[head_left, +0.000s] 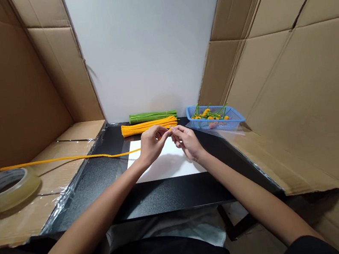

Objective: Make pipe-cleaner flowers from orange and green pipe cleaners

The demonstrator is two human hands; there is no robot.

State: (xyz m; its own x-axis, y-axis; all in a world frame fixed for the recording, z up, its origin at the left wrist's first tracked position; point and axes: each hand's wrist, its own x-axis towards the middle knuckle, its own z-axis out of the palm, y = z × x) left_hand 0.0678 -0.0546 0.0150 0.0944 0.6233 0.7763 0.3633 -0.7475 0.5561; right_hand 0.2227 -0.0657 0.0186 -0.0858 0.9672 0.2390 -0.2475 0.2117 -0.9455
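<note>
My left hand (153, 143) and my right hand (186, 140) meet fingertip to fingertip above a white sheet (163, 169) on the black table (155, 196). Both pinch one end of a long yellow pipe cleaner (64, 159), which trails left across the table and over the cardboard. Behind the hands lie a bundle of yellow pipe cleaners (148, 126) and a bundle of green ones (152, 115).
A blue basket (234, 117) with green-and-orange pieces stands at the back right. A roll of clear tape (4, 189) rests on the cardboard at the left. Cardboard walls (294, 80) enclose both sides; a white wall is behind.
</note>
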